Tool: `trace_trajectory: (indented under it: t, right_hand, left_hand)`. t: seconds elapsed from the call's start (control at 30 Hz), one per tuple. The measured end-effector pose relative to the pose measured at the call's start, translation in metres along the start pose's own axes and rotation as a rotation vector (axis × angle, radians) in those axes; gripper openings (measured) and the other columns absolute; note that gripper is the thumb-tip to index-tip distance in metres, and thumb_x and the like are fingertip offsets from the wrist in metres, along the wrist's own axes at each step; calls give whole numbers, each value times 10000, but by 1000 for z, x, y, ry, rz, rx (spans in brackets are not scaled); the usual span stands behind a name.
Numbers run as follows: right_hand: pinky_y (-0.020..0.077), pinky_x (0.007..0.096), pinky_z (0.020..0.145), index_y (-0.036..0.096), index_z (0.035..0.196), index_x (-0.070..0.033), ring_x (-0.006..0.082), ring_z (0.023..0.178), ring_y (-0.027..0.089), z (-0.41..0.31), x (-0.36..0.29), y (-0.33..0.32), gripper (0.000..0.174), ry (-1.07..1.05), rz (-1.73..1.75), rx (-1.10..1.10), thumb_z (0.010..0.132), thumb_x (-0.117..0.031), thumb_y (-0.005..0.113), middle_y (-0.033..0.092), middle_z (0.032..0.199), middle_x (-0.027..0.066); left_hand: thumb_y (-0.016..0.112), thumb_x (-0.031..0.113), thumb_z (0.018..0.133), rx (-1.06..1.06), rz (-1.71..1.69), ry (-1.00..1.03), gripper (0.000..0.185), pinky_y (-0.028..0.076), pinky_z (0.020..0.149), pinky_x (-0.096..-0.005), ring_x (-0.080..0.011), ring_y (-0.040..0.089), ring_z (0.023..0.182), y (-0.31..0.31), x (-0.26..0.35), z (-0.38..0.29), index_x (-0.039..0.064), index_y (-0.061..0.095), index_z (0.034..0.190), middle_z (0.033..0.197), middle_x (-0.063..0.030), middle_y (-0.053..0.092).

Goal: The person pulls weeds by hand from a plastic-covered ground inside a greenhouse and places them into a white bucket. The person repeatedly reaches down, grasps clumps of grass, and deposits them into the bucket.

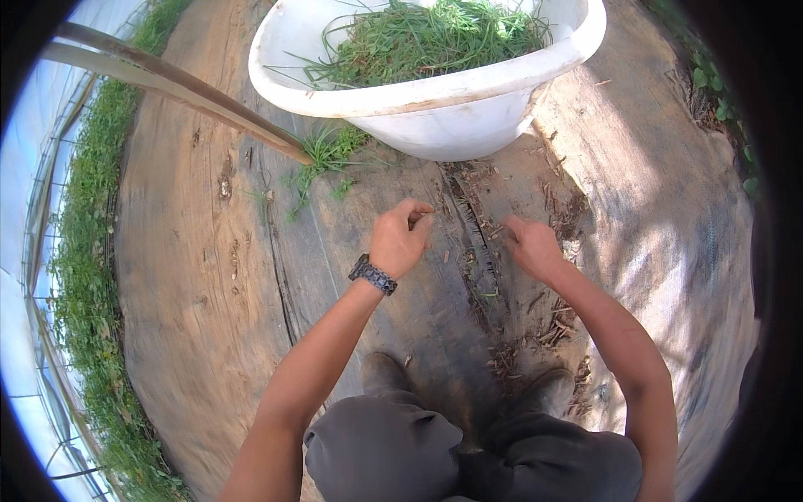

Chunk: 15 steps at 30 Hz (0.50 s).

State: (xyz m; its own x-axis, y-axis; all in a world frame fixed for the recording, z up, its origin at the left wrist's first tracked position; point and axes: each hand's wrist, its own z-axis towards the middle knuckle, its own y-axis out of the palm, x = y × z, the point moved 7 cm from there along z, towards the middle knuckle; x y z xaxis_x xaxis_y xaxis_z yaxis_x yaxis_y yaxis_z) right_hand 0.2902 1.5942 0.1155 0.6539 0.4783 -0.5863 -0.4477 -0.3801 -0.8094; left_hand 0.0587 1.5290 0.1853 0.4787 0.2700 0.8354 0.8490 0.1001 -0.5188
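Note:
Both hands hover over a woven ground cover sheet (339,245), on either side of a dark, frayed seam (473,229). My left hand (401,235), with a dark watch (373,274) on its wrist, is left of the seam. Its thumb and fingers curl towards each other. To the right of the seam is my right hand (533,246), slightly blurred, its fingers bent inwards. Nothing plainly shows in either hand, though the undersides of the fingers are hidden. A few small green sprouts (489,293) poke from the seam nearer my feet.
Ahead stands a white plastic tub (439,128) holding pulled grass and weeds (433,44). A post (188,97) slants in from the left, meeting a grass tuft (326,154). Brown plant debris (558,323) lies at right. My boots (382,371) flank the seam. Greenery (88,251) lines the plastic-covered wall.

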Motion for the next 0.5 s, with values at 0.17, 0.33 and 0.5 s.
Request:
trace_trajectory:
  t: [0.17,0.33,0.5]
  right_hand:
    - [531,503,766,513,1236,-37,416,882,656,41,-6,40,448,88,-124,-52,820,-149,635,668,977,227]
    - [552,487,752,473,1321,-23,413,871,671,59,-5,61,587,222,-316,-24,783,-156,666,670,987,238]
    - [562,480,769,471,1333,-9,405,874,685,68,-6,76,548,211,-365,-147,802,-65,594,671,969,251]
  left_hand:
    - [687,314,885,-14,373,15,358,554,691,-445,-305,708,793,63,-77,61,-19,685,1017,874,-197,723]
    - [667,404,878,-138,488,-214,440,555,793,-491,-408,687,912,95,-94,90,-20,682,998,967,-239,712]
    - [634,264,900,-258,567,-211,323,567,860,-460,-384,687,1002,104,-94,108,-30,673,1028,1048,-264,694]
